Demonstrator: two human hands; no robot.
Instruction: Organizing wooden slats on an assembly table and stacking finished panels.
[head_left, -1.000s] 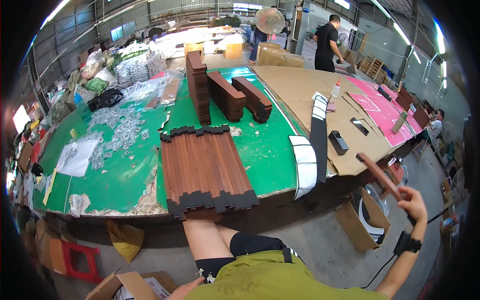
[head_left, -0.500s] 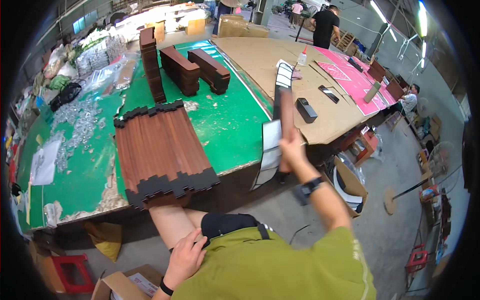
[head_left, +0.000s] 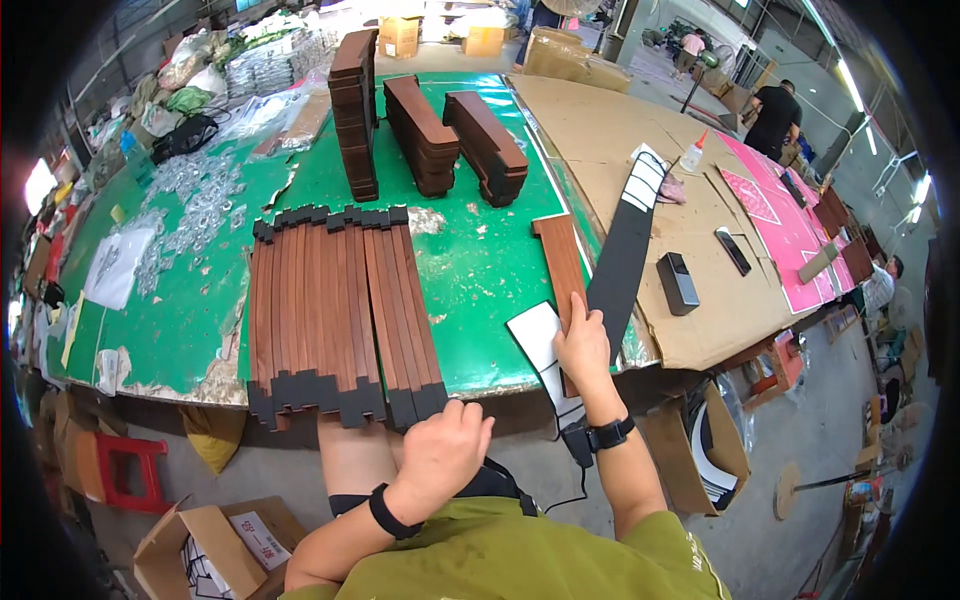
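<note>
Nearest in, the left hand [head_left: 440, 450] rests curled and loosely closed at the table edge, holding nothing, just below the row of dark wooden slats [head_left: 335, 305]. The right hand [head_left: 583, 345] lies flat, fingers together, pressing the near end of a single brown slat [head_left: 562, 265] onto the green table [head_left: 480, 270]. That slat overlaps a white sheet [head_left: 540, 340] and touches a long black strip [head_left: 620, 260]; a push could slide it over the edge. Beyond, smooth grained slats stand in three stacks [head_left: 425, 130].
</note>
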